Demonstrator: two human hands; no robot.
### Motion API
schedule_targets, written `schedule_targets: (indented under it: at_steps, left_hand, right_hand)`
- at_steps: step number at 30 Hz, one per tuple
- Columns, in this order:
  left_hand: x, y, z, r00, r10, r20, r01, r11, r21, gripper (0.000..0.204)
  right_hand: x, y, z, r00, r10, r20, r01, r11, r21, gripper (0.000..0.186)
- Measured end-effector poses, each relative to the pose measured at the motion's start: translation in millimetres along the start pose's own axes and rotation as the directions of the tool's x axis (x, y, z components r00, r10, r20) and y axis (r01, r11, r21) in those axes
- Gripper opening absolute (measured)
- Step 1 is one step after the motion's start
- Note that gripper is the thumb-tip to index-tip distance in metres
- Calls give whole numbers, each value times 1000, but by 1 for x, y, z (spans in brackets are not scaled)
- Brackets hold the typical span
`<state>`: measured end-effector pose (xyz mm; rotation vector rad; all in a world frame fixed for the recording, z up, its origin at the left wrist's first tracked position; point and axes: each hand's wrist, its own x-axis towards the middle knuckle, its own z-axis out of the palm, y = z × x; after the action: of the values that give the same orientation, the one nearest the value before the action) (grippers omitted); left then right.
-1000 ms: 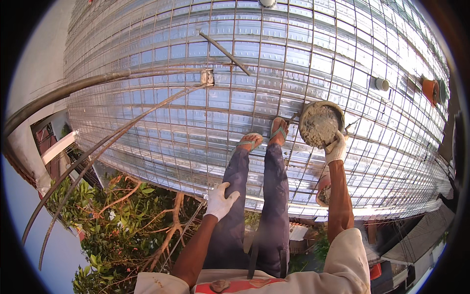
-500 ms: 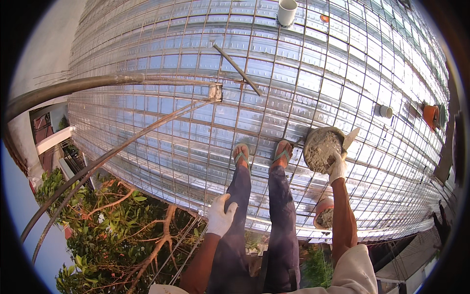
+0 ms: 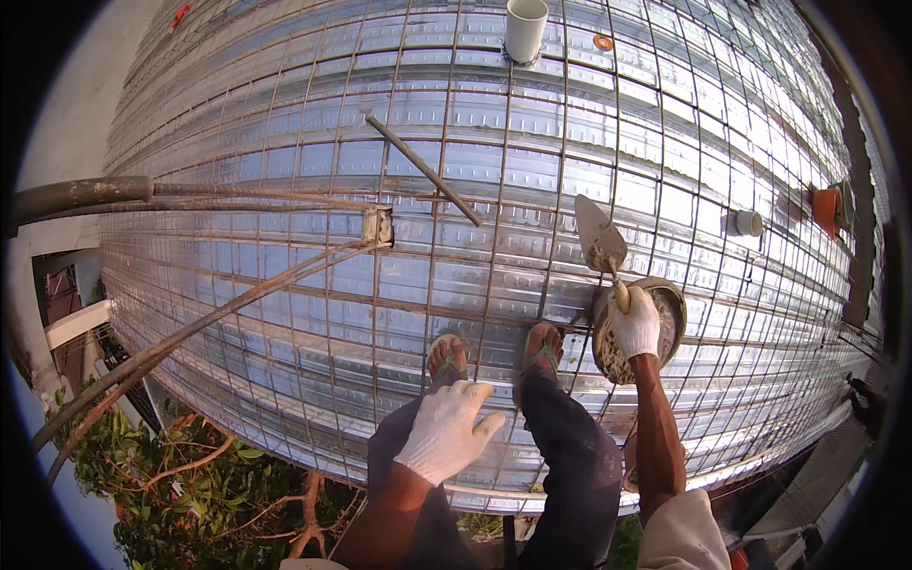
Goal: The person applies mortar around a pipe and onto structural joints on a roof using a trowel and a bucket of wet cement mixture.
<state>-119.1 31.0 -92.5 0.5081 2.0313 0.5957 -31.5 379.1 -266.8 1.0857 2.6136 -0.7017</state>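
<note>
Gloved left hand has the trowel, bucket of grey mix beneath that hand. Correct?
Wrong hand: the head view shows the right hand gripping the trowel, not the left hand. The rest holds: gloved, bucket of grey mix beneath.

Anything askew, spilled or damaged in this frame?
One thing: a dark rod slants across the square mesh, out of line with its bars; loose or fixed, I cannot tell. No spill is evident around the bucket or the trowel in the right hand.
</note>
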Motion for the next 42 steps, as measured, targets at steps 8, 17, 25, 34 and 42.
schedule_targets:
  at_steps: [8, 17, 25, 34, 42]
  left_hand:
    - [66, -13, -29, 906, 376, -194, -329, 915, 235, 50]
    - [144, -27, -17, 792, 588, -161, -482, 766, 426, 48]
    - [141, -40, -16, 766, 619, -174, -515, 753, 410, 47]
    - [122, -51, -26, 743, 626, -237, -519, 763, 387, 49]
    - [112, -58, -34, 723, 636, -270, -576, 771, 272, 55]
  right_hand:
    - [-2, 3, -4, 1000, -22, -3, 21, 958, 287, 47]
    - [-113, 86, -81, 911, 229, -344, -105, 934, 342, 31]
    - [-193, 108, -84, 829, 558, -43, -559, 824, -93, 37]
    - [-133, 101, -40, 786, 560, 263, -611, 768, 192, 42]
    - [-144, 118, 8, 872, 480, 93, -477, 790, 385, 39]
